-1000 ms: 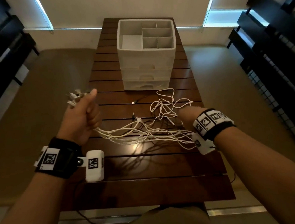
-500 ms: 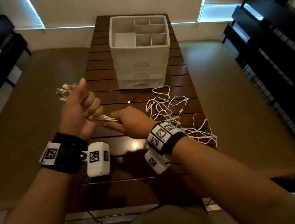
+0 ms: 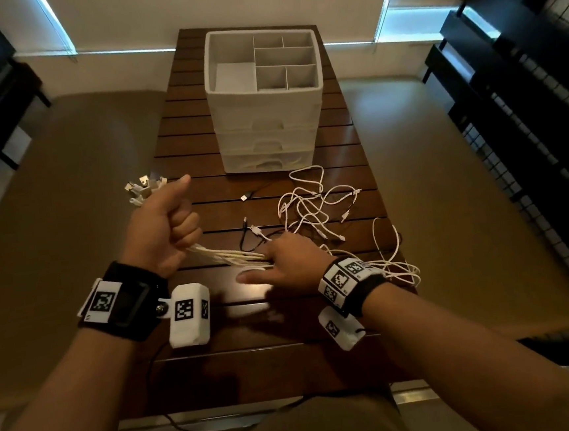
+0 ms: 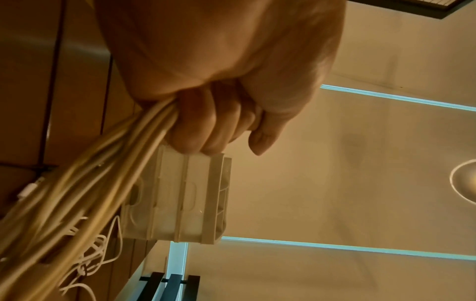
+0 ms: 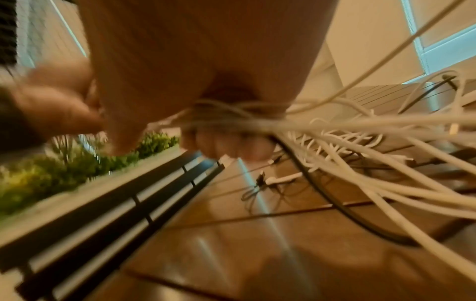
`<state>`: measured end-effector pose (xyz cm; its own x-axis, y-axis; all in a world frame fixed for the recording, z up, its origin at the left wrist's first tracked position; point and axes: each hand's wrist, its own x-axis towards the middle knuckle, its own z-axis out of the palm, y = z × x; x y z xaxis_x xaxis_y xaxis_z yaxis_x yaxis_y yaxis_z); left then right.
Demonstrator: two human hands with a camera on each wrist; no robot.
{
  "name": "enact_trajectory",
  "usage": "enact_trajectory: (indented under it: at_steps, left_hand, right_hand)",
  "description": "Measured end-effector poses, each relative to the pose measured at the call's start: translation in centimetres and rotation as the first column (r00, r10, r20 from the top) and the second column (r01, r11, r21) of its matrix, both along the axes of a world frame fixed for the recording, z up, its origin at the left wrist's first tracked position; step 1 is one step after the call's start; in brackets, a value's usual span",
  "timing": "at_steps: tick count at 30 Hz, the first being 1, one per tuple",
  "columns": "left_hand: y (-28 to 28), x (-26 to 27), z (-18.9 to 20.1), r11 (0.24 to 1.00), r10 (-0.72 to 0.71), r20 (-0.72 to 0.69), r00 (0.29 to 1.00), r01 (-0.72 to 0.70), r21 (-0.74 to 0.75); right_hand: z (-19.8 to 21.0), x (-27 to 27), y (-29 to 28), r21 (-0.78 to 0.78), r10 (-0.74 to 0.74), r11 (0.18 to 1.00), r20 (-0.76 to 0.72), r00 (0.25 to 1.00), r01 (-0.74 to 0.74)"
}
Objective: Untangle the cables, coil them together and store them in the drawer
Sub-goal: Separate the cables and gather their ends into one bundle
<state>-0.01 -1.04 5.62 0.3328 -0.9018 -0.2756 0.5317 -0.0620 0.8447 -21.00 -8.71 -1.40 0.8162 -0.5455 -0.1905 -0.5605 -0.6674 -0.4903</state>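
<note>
Our left hand [image 3: 165, 225] is gripping the plug ends of the thin white cables [image 3: 231, 254]; our right hand [image 3: 289, 266], fingers curled round them, is nearer the loose tangle lying rightward across the dark slatted wooden worktop [image 3: 289, 369].

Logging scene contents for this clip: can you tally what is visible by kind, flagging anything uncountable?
Hands: 2, left hand and right hand
Wrist cameras: 2
White drawer organiser: 1
Slatted wooden table: 1
Cables: too tangled to count
Total: 6, plus cables
</note>
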Motion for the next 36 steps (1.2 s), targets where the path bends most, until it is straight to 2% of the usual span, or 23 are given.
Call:
enact_trajectory:
  at_steps: [1, 3, 5, 6, 8, 9, 10, 12, 14, 15, 17, 18, 19, 21, 23, 25, 28, 30, 32, 33, 35, 36]
  left_hand:
    - [0.2, 0.2, -0.1, 0.999, -0.025, -0.004, 1.0, 0.025, 0.021]
    - [0.7, 0.5, -0.6, 0.997, -0.059, -0.006, 0.998, 0.06, 0.057]
    - [1.1, 0.8, -1.2, 0.995, -0.068, -0.005, 0.998, 0.069, 0.075]
    - [1.2, 0.9, -1.4, 0.995, -0.062, -0.003, 0.998, 0.062, 0.082]
    - [1.5, 1.0, -1.6, 0.994, -0.045, 0.007, 0.999, 0.044, 0.099]
    - [1.7, 0.9, -1.6, 0.993, -0.041, 0.013, 0.999, 0.039, 0.107]
    - [1.7, 0.8, -1.5, 0.993, -0.04, 0.019, 0.999, 0.037, 0.113]
    - [1.9, 0.6, -1.5, 0.993, -0.039, 0.027, 0.999, 0.036, 0.114]
    - [1.8, 0.3, -1.6, 0.993, -0.039, 0.03, 0.999, 0.035, 0.114]
    - [1.7, 0.2, -1.6, 0.993, -0.038, 0.032, 0.999, 0.034, 0.116]
    - [1.7, 0.1, -1.7, 0.992, -0.04, 0.044, 0.998, 0.034, 0.124]
    - [1.6, 0.0, -1.6, 0.992, -0.044, 0.049, 0.998, 0.038, 0.121]
    - [1.5, 0.0, -1.6, 0.992, -0.048, 0.051, 0.998, 0.042, 0.115]
    - [1.4, 0.0, -1.6, 0.994, -0.053, 0.054, 0.997, 0.048, 0.101]
    - [1.2, -0.1, -1.6, 0.995, -0.055, 0.05, 0.997, 0.051, 0.08]
    - [1.1, -0.2, -1.5, 0.997, -0.044, 0.053, 0.998, 0.041, 0.059]
    - [0.9, -0.5, -1.2, 0.999, -0.001, 0.056, 0.998, -0.001, 0.033]
    - [0.8, -0.6, -1.0, 1.0, 0.022, 0.061, 0.998, -0.023, 0.012]
    - [0.9, -0.6, -0.9, 0.999, 0.038, 0.076, 0.996, -0.039, 0.01]
    - [1.0, -0.6, -0.8, 0.998, 0.053, 0.088, 0.995, -0.055, 0.018]
    - [1.0, -1.0, -0.3, 0.996, 0.091, 0.143, 0.986, -0.093, 0.004]
    - [0.9, -1.3, 0.0, 0.994, 0.112, 0.181, 0.977, -0.11, -0.017]
  right_hand:
    - [0.7, -0.4, -0.2, 0.12, -0.015, 0.993, 0.066, 0.998, 0.007]
    - [2.0, -1.1, -2.0, 0.297, -0.19, 0.948, 0.244, 0.951, 0.113]
    - [2.3, -2.2, -5.5, 0.221, -0.447, 0.893, 0.352, 0.822, 0.391]
    - [2.1, -3.1, -7.5, 0.143, -0.567, 0.818, 0.353, 0.744, 0.556]
    - [0.6, -5.7, -11.4, 0.055, -0.802, 0.571, 0.253, 0.542, 0.819]
    - [-0.4, -7.0, -12.9, 0.045, -0.878, 0.464, 0.152, 0.453, 0.885]
    - [-0.9, -7.9, -13.7, 0.096, -0.912, 0.41, 0.032, 0.409, 0.907]
    - [-3.5, -9.1, -15.1, 0.248, -0.877, 0.425, -0.124, 0.464, 0.871]
    - [-8.1, -10.0, -17.5, 0.271, -0.83, 0.496, -0.132, 0.542, 0.825]
    - [-8.8, -9.6, -17.5, 0.281, -0.828, 0.501, -0.12, 0.548, 0.818]
    - [-7.6, -7.8, -15.7, 0.408, -0.834, 0.495, -0.022, 0.551, 0.767]
    - [-5.6, -6.3, -14.2, 0.46, -0.838, 0.493, 0.023, 0.545, 0.739]
    - [-3.9, -5.1, -13.0, 0.484, -0.822, 0.525, 0.075, 0.565, 0.7]
    - [-2.5, -3.9, -12.4, 0.4, -0.734, 0.655, 0.135, 0.665, 0.642]
    - [-1.0, -3.1, -12.7, 0.107, -0.628, 0.778, 0.139, 0.766, 0.618]
    - [1.0, -2.3, -12.9, -0.097, -0.599, 0.783, 0.142, 0.788, 0.614]
    - [5.5, -0.7, -12.7, -0.153, -0.544, 0.782, 0.308, 0.781, 0.605]
    - [8.8, 0.3, -12.7, 0.029, -0.516, 0.817, 0.481, 0.708, 0.576]
    - [12.5, 1.2, -11.9, 0.29, -0.517, 0.849, 0.63, 0.58, 0.441]
    - [14.0, 1.5, -11.5, 0.358, -0.505, 0.861, 0.685, 0.525, 0.36]
    - [15.9, 2.2, -10.2, 0.407, -0.488, 0.873, 0.729, 0.48, 0.268]
    - [16.2, 2.5, -9.4, 0.449, -0.51, 0.859, 0.713, 0.481, 0.247]
